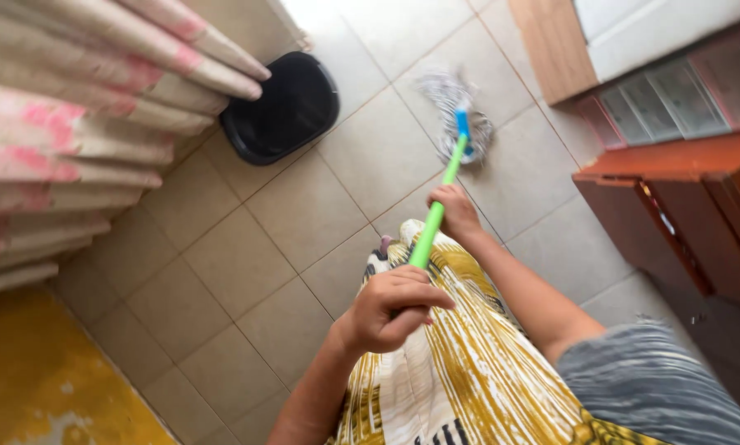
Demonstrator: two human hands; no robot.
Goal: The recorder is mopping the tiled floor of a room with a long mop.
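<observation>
A mop with a green handle (441, 198) and a blue collar reaches down to a grey string mop head (454, 105) that rests on the beige tiled floor (246, 255). My left hand (390, 306) grips the handle near its upper end. My right hand (455, 209) grips it lower down, closer to the mop head. A yellow and white patterned skirt (460, 363) shows below my arms.
A black flat-topped bin or stool (281, 107) stands on the tiles at the upper left, beside pink and cream curtains (73, 124). A reddish-brown wooden cabinet (683, 214) lines the right side. A yellow patch of floor (32, 371) lies at the lower left.
</observation>
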